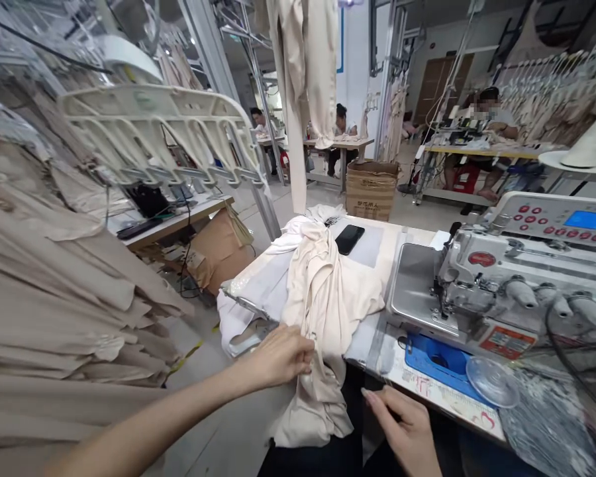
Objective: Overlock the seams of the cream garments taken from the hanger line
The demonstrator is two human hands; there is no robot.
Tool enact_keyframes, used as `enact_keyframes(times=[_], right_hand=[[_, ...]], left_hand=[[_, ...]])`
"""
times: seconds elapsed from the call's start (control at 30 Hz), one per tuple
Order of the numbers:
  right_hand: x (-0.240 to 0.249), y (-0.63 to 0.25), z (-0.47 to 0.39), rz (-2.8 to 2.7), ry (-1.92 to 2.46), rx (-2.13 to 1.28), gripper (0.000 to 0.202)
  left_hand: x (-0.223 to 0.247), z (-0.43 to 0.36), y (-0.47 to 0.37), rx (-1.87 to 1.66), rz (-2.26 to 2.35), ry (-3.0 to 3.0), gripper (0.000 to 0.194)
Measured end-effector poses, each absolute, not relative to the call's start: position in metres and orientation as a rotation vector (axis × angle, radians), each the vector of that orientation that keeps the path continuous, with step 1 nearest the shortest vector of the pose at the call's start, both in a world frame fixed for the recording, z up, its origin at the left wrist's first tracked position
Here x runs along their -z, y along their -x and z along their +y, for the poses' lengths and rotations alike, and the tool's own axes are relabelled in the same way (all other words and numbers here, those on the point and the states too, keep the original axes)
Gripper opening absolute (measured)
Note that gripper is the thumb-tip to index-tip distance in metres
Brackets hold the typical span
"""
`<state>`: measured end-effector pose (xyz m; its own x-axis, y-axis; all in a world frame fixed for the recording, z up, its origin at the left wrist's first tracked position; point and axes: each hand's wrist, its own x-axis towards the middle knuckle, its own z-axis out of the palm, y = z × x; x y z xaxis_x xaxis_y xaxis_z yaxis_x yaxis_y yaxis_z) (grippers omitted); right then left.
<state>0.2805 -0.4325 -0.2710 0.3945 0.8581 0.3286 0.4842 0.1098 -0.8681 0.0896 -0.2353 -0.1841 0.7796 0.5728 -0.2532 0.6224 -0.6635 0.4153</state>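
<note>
The beige garment [322,285] lies lengthwise across the bench [391,248], from near its far edge to hanging past the near edge, where the left hand's [281,354] fingers pinch it. Whether the right hand's [407,424] curled fingers grasp anything, I cannot tell. A phone [350,240] and sewing machine [496,271] sit rightward; the carton's [372,189] characters are blurred.

Bright, diffuse indoor light; soft shadows in the cloth [322,278] folds. The metal plate [417,275] shines, the screen [590,220] glows blue. Edges stretch, the lower right corner blurs, and distant detail softens.
</note>
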Motion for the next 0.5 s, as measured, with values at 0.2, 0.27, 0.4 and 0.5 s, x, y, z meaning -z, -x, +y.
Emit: enact_keyframes(times=[0.2, 0.27, 0.4, 0.5], right_hand=[[0.304, -0.261, -0.41, -1.296, 1.644, -0.598, 0.036], [0.32, -0.249, -0.398, -1.31, 1.683, -0.629, 0.021], [0.328, -0.221, -0.384, -1.395, 1.641, -0.734, 0.011], [0.296, -0.207, -0.392, -1.518, 1.467, -0.853, 0.011]], left_hand=[[0.209, -0.235, -0.083, -0.364, 1.005, -2.491, 0.043], [0.22, -0.238, -0.085, -0.427, 0.956, -2.448, 0.05], [0.213, -0.24, -0.074, -0.625, 0.847, -2.242, 0.059], [0.178, -0.238, -0.039, -0.93, 0.808, -1.837, 0.061]])
